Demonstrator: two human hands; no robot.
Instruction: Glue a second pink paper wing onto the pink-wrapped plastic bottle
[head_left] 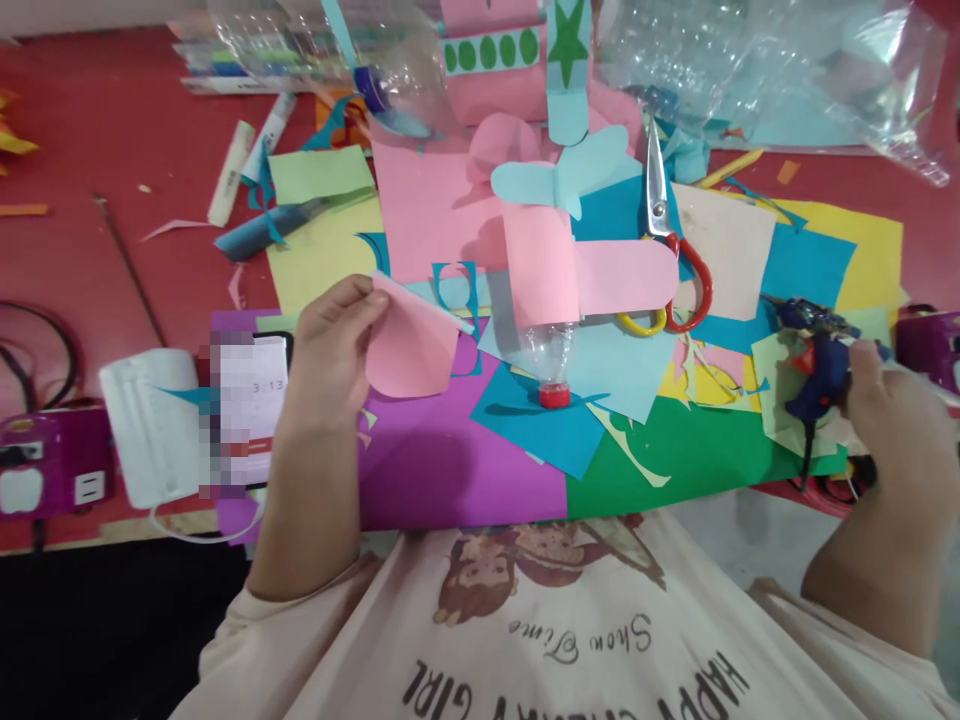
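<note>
My left hand [337, 325] pinches a pink paper piece [411, 345] with a rounded lower edge and a pale strip along its top. At the right, my slightly blurred right hand [900, 400] closes on a dark blue glue gun [819, 378]; some of its fingers are hidden. Between the hands lies a clear plastic bottle [550, 345] with a red cap, wrapped in pink paper [540, 265]. A pink paper strip with a rounded end [626, 277] sticks out from its side, and light blue paper shapes [562, 175] sit at its far end.
Scissors [658, 210] with red and yellow handles lie right of the bottle. Coloured paper sheets [465, 480] and scraps cover the red table [67, 120]. A phone [251, 410] and white power bank [154, 425] lie left. Clear plastic bottles [787, 70] and a decorated pink piece [491, 75] stand behind.
</note>
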